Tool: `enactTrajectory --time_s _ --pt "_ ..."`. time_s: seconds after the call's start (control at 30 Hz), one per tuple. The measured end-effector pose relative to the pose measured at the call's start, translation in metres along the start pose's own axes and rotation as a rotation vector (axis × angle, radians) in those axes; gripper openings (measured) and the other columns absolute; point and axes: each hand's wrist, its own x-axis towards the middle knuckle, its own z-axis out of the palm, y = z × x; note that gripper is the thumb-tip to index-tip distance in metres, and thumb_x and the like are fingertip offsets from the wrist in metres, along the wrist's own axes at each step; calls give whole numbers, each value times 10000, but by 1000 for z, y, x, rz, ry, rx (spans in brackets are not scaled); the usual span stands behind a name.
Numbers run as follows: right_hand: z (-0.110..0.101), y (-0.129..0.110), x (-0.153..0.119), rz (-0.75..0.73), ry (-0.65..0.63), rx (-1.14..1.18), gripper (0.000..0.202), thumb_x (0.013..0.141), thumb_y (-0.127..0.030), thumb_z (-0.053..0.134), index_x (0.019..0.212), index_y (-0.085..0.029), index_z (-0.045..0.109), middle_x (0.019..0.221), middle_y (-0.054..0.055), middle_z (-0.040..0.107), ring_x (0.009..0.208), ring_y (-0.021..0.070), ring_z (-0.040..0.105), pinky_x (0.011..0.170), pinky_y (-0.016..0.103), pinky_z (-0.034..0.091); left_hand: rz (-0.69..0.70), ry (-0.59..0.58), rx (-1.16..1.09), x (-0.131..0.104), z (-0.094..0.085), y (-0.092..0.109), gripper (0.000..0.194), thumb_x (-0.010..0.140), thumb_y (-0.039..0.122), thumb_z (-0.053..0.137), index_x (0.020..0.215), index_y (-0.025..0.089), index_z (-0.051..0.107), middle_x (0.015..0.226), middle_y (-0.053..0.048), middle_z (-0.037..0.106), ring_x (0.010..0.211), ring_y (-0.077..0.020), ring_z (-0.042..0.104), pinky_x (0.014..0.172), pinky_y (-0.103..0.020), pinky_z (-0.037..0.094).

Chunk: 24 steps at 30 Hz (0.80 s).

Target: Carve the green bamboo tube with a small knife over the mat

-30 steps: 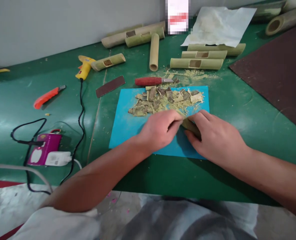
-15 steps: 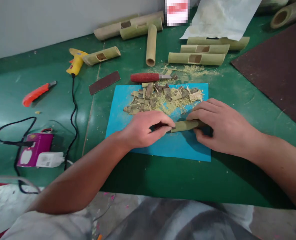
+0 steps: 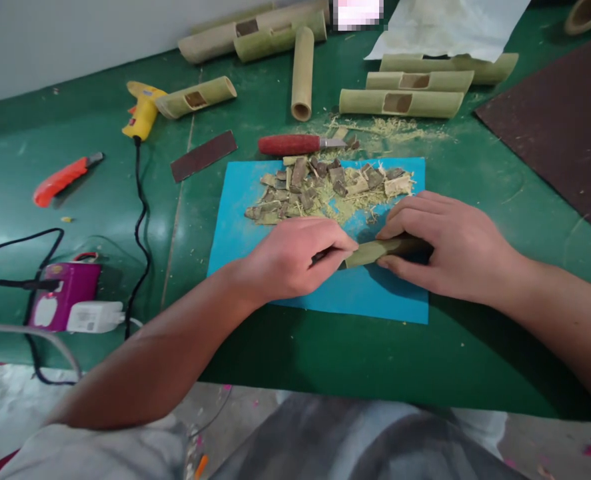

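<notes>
Above a blue sheet (image 3: 305, 299), my right hand (image 3: 445, 247) is closed round a short piece of green bamboo (image 3: 368, 253), thumb below and fingers over the top. The bamboo lies nearly level, its right part mostly covered by the hand. My left hand (image 3: 302, 257) is pinched at the bamboo's left end. Something dark shows between its thumb and fingers, but most of it is hidden and its kind is unclear. Just beyond both hands, bamboo chips and shavings (image 3: 300, 193) are heaped on the sheet. A red-handled carving knife (image 3: 290, 144) lies behind the heap.
Cut bamboo tubes (image 3: 400, 103) lie at the back. To the left are a yellow glue gun (image 3: 144, 110), an orange utility knife (image 3: 62, 181), a brown strip (image 3: 204, 156) and a purple power block (image 3: 65, 293) with cables. A large dark brown sheet (image 3: 555, 127) lies right.
The view has shifted slightly. My left fingers have closed further over the bamboo's left end, and my right thumb has moved left along its underside. Both hands keep their hold.
</notes>
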Motion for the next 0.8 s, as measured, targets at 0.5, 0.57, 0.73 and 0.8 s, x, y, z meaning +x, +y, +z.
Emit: enactTrajectory --time_s 0.5,0.57,0.73,0.8 --pt "-1 0 4 26 -34 24 148 830 -392 619 888 -255 625 962 45 687 952 249 621 776 378 447 -87 -69 -39 0 -7 0 78 934 200 604 917 215 678 822 -5 737 727 -134 687 654 -242 505" --pt "-1 0 4 35 -37 29 149 831 -401 612 880 -260 620 960 43 685 950 247 617 777 379 445 -116 -59 -32 1 -6 0 95 939 218 589 927 215 683 826 -8 741 731 -138 690 655 -242 506" --pt "-1 0 3 50 -39 23 174 843 -435 596 867 -264 613 945 49 682 935 257 617 749 380 439 -179 -110 -57 4 -8 -1 128 937 257 569 888 223 682 821 -6 741 725 -141 685 637 -234 494" --pt "-1 1 3 39 -41 19 175 847 -433 594 874 -262 619 956 51 685 939 255 618 748 377 437 -195 -159 -39 4 -11 -2 137 930 266 569 860 227 680 786 0 731 687 -136 669 608 -232 472"
